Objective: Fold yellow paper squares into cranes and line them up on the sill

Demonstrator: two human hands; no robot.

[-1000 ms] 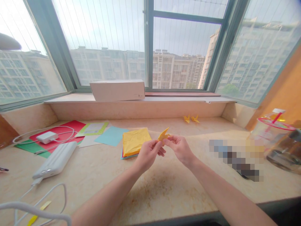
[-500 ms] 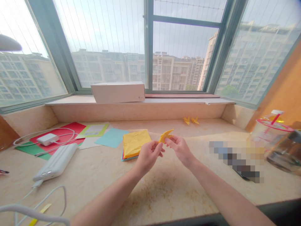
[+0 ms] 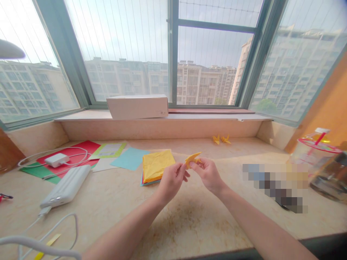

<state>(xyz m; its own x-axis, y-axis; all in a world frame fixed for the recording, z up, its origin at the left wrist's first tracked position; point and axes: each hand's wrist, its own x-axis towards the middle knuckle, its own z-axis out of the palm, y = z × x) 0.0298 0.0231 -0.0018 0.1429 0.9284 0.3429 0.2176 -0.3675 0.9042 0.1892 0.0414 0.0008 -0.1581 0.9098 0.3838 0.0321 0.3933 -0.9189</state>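
Between my two hands, above the counter, is a small folded yellow paper piece (image 3: pixel 193 156), with a pointed flap rising to the right. My left hand (image 3: pixel 174 178) pinches its left side between thumb and fingers. On the other side my right hand (image 3: pixel 208 173) grips it with the thumb in front; the fingers hide part of the folds. Just left of my left hand lies a stack of yellow paper squares (image 3: pixel 157 165), with other colours showing at its lower edge. Two finished yellow paper cranes (image 3: pixel 216 139) stand at the back of the counter.
On the left lie coloured sheets (image 3: pixel 132 158), a white charger (image 3: pixel 56 159), a power bank (image 3: pixel 66 187) and looping cables. A white box (image 3: pixel 138 107) sits on the window ledge. To the right are a blurred-out object (image 3: pixel 276 187) and a clear cup with a red rim (image 3: pixel 311 148).
Both hands still hold the folded paper in nearly the same place. Its raised flap looks slightly lower and flatter. The whole view has shifted a little.
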